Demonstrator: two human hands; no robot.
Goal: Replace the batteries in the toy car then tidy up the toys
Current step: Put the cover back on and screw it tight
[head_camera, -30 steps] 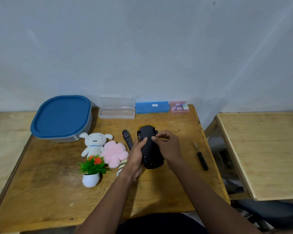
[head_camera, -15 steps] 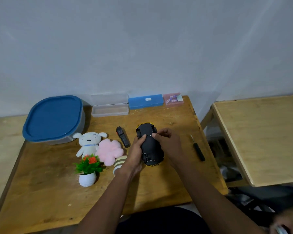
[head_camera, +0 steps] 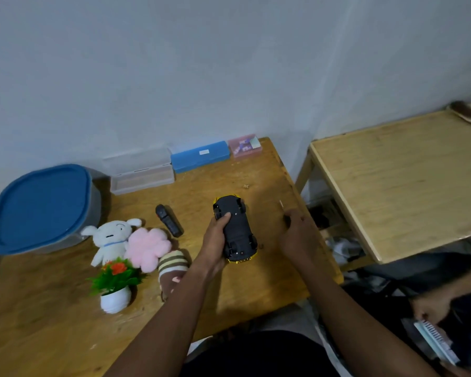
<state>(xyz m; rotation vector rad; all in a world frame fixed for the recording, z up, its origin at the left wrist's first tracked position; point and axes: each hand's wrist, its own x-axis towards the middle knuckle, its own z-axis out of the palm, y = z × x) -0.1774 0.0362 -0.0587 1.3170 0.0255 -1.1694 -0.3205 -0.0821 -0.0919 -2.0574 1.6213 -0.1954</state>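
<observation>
The toy car (head_camera: 235,229) lies upside down on the wooden table (head_camera: 52,322), black underside up, with yellow body edges showing. My left hand (head_camera: 215,240) grips its left side, thumb on the underside. My right hand (head_camera: 297,235) is to the right of the car, fingers curled over the dark handle of the screwdriver (head_camera: 281,205); only the metal tip sticks out beyond the fingers. A black remote (head_camera: 169,220) lies left of the car. A white plush (head_camera: 110,239), a pink flower plush (head_camera: 147,247), a striped plush (head_camera: 173,265) and a small potted plant (head_camera: 116,284) sit to the left.
A blue-lidded container (head_camera: 38,208) stands at the back left. A clear box (head_camera: 142,178), a blue box (head_camera: 200,159) and a pink box (head_camera: 245,145) line the wall. A second wooden table (head_camera: 400,180) stands on the right. Another person's hand (head_camera: 430,306) is at the lower right.
My right hand left the car's underside and moved right onto the screwdriver. My left hand kept its hold on the car. The view swung to the right.
</observation>
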